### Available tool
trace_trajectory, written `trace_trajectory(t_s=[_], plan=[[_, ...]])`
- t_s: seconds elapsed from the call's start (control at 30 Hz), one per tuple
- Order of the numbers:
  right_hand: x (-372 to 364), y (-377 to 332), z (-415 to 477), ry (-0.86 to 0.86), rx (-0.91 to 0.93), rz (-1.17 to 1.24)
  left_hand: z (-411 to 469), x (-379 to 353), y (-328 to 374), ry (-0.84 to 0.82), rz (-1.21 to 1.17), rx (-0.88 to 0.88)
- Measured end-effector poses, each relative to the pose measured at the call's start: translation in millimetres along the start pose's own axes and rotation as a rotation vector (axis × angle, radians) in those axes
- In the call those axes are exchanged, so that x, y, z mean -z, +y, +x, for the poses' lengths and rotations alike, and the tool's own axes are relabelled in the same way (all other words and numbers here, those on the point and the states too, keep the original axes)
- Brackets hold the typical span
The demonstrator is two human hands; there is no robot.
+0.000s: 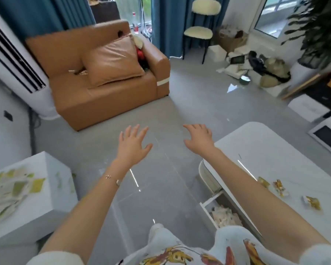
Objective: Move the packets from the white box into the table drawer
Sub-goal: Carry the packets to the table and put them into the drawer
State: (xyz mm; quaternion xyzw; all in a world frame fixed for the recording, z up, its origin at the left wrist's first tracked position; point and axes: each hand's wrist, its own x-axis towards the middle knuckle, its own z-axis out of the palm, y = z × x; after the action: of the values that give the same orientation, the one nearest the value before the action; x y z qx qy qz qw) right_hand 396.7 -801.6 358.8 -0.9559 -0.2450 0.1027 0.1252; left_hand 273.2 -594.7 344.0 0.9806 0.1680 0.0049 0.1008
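The left hand (133, 144) and right hand (198, 139) hover with fingers spread, holding nothing. The green-and-yellow packets (13, 190) lie heaped in the square white box (52, 188) — low left, nearer the left hand — while the open white table drawer (210, 205) sits right.

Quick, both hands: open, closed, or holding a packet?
Left hand: open, fingers spread, holding nothing.
Right hand: open, fingers spread, holding nothing.

A tan sofa (103, 88) with a cushion (113, 60); a cream-seated chair (198, 33) beyond.
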Motion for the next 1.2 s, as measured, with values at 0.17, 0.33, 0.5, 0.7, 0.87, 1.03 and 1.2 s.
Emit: trace_trajectory(t_s=[0.17, 0.33, 0.5, 0.7, 0.87, 1.03, 1.2], plan=[[-23.3, -88.5, 44.5, -0.011, 0.121, -0.018, -1.2, 15.3, -76.6, 0.030, -0.001, 0.105], [-51.9, -164.2, 82.7, -0.065, 0.272, -0.042, -10.1, 23.6, -140.1, 0.018, -0.026, 0.252], [-71.3, -227.7, 124.8, -0.121, 0.452, -0.084, -8.2, 29.1, -196.9, 0.045, -0.044, 0.424], [-87.5, -283.9, 188.2, -0.170, 0.649, -0.076, 28.2, 37.9, -250.2, 0.039, -0.038, 0.576], [-97.7, -327.9, 246.5, -0.217, 0.768, -0.112, 57.6, 34.7, -286.7, 0.034, -0.077, 0.709], [-113.7, -388.5, 285.1, -0.277, 0.961, -0.121, 54.3, 26.3, -320.5, 0.039, -0.115, 0.875], [-147.8, -469.4, 295.1, -0.378, 1.129, -0.122, 21.8, 15.3, -365.7, 0.068, -0.147, 1.083]])
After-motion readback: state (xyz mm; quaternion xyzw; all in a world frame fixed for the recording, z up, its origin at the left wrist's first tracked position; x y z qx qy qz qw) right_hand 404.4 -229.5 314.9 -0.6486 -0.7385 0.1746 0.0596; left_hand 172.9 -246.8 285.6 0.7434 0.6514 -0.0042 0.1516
